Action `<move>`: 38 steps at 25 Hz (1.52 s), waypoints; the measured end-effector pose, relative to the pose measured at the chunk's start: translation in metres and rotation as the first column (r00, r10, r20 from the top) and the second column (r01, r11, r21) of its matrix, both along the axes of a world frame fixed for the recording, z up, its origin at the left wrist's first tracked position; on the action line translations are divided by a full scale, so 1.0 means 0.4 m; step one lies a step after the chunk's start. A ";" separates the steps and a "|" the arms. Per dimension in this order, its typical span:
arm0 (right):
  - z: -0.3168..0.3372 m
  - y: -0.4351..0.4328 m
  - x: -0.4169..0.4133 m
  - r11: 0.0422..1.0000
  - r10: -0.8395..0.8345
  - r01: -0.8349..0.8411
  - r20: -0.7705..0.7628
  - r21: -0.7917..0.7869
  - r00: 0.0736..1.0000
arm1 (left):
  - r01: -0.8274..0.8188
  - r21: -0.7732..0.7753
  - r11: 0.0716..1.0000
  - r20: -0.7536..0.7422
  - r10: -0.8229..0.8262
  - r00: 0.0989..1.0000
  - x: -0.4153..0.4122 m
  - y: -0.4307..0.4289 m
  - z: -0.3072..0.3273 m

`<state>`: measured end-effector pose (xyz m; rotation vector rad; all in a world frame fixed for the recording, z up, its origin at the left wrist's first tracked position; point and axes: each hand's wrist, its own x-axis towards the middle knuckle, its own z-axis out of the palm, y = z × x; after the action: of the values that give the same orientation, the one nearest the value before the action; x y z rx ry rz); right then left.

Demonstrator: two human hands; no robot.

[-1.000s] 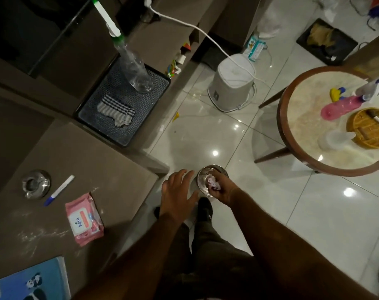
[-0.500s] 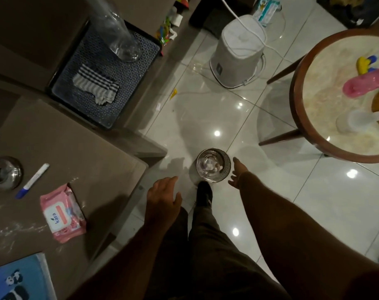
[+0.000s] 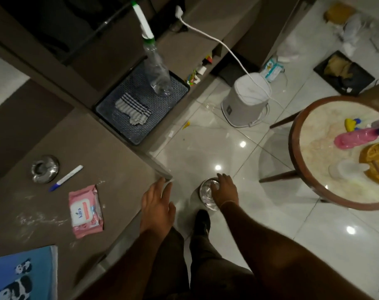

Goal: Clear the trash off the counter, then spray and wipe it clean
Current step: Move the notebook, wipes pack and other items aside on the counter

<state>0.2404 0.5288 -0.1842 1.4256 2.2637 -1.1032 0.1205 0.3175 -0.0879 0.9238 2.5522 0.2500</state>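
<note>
A small metal bin (image 3: 204,194) stands on the floor by my foot, with crumpled white trash inside. My right hand (image 3: 224,189) hovers over its right rim, fingers spread, holding nothing. My left hand (image 3: 157,204) is open beside the corner of the brown counter (image 3: 110,161). On the counter lie a pink wipes pack (image 3: 85,211), a white-and-blue pen (image 3: 66,178) and a steel ashtray (image 3: 45,168). White powdery smears (image 3: 39,219) mark the counter left of the pack. A clear spray bottle (image 3: 156,70) and a striped cloth (image 3: 133,111) sit on a dark tray (image 3: 119,126) further back.
A blue panda-print cover (image 3: 19,273) lies at the counter's near left. A white appliance (image 3: 246,100) with a cord stands on the tiled floor. A round table (image 3: 296,161) with a pink bottle and orange basket is at the right.
My right hand dropped the crumpled trash into the bin, drew back, and now hovers over the bin again. My left hand moved toward the counter corner. The view shifted.
</note>
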 end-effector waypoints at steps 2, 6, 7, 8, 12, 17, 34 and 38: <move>0.050 -0.064 -0.085 0.972 0.206 -0.194 -0.088 0.130 0.975 | -0.107 0.018 0.994 -0.009 0.107 0.994 -0.018 -0.017 0.039; 0.169 -0.219 -0.255 0.872 0.470 -0.392 -0.280 0.292 0.837 | -0.308 -0.042 0.950 -0.043 0.306 0.951 -0.075 -0.144 0.108; 0.195 -0.252 -0.287 0.854 0.507 -0.424 -0.298 0.301 0.809 | -0.362 -0.034 0.931 -0.049 0.361 0.931 -0.091 -0.198 0.107; 0.216 -0.288 -0.316 0.832 0.545 -0.461 -0.303 0.308 0.782 | -0.442 -0.034 0.896 -0.052 0.440 0.896 -0.106 -0.258 0.120; 0.273 -0.440 -0.397 0.638 0.763 -0.640 -0.240 0.427 0.600 | -0.715 -0.050 0.697 -0.088 0.710 0.699 -0.149 -0.499 0.173; 0.324 -0.615 -0.499 0.429 0.896 -0.822 -0.065 0.374 0.438 | -0.848 -0.049 0.529 -0.174 0.831 0.528 -0.095 -0.740 0.176; 0.344 -0.862 -0.620 0.763 0.573 -0.609 0.209 0.217 0.793 | -0.816 -0.162 -0.555 0.716 0.503 -0.484 -0.147 -1.079 0.020; 0.353 -0.862 -0.647 0.782 0.555 -0.594 0.224 0.189 0.801 | -0.864 -0.085 -0.496 0.770 0.518 -0.373 -0.147 -1.127 0.020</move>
<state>-0.0185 0.1840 -0.0430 0.7361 2.5228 -0.5013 0.0616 -0.1335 -0.0801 -1.5394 1.6865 1.7590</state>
